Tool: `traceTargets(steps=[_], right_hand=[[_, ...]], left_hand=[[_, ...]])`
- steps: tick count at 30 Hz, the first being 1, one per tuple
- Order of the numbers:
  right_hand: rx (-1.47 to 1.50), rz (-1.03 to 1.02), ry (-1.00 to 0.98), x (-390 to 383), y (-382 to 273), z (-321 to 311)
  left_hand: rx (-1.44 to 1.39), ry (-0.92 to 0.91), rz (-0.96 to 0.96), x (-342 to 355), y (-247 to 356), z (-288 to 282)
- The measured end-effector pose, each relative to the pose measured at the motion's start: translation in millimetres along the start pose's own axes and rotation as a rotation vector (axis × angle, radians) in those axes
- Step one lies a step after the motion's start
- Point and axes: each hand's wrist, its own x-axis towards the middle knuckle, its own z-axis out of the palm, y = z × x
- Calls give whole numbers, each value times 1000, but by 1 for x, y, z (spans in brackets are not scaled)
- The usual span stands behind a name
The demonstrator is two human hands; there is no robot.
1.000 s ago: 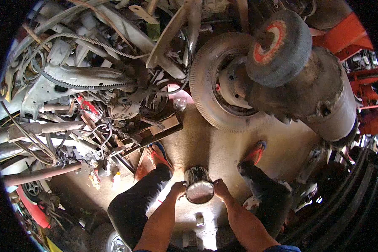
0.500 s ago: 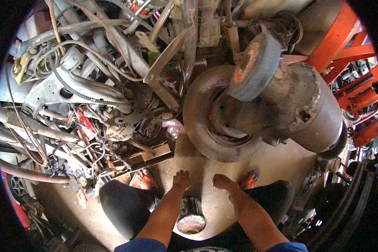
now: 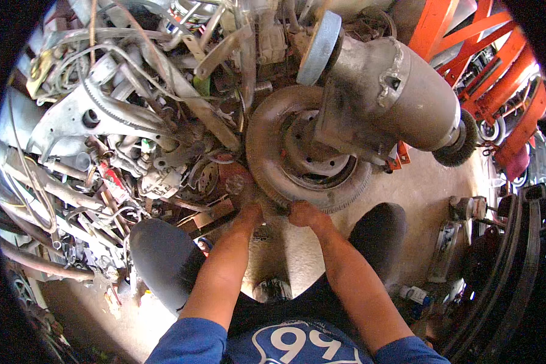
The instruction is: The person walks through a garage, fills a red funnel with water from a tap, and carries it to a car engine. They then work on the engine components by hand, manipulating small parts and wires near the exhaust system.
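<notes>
My left hand [image 3: 250,214] reaches forward beside the small open box, close to the tyre. Its fingers are smeared and partly hidden, so their pose is unclear. My right hand [image 3: 304,214] is closed at the tyre's near edge; whatever it may hold is hidden. The dusty tyre [image 3: 261,148] lies around a metal wheel rim [image 3: 294,136]. Above the rim stands a bench grinder [image 3: 400,91] with a grey grinding wheel [image 3: 319,48] at its left and a dark wire brush wheel [image 3: 458,144] at its right. Between my legs a shiny metal can [image 3: 272,290] stands on the floor.
A pile of scrap metal parts [image 3: 103,121] crowds the left, with a red-labelled tube [image 3: 112,179] among them. The open box [image 3: 215,215] sits at its edge. Orange metal frames [image 3: 473,42] stand at far right. Dark rails [image 3: 515,261] and a small bottle [image 3: 415,295] lie right.
Both hands have moved forward from above the floor to the tyre's near edge. The view has shifted, showing more of the grinder's right end and my blue shirt.
</notes>
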Motion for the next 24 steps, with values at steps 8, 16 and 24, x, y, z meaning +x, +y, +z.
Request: traceTargets(steps=[8,16,24], right_hand=[[244,21,209,-51,-52,-30],[846,92,849,-108,-72,-111],[1530,49,945,-198,7,-219]], left_hand=[[50,307,216,-154,124,-230],[-222,804,229,-251,112,-241],[-245,760,275,-267,144,-230]])
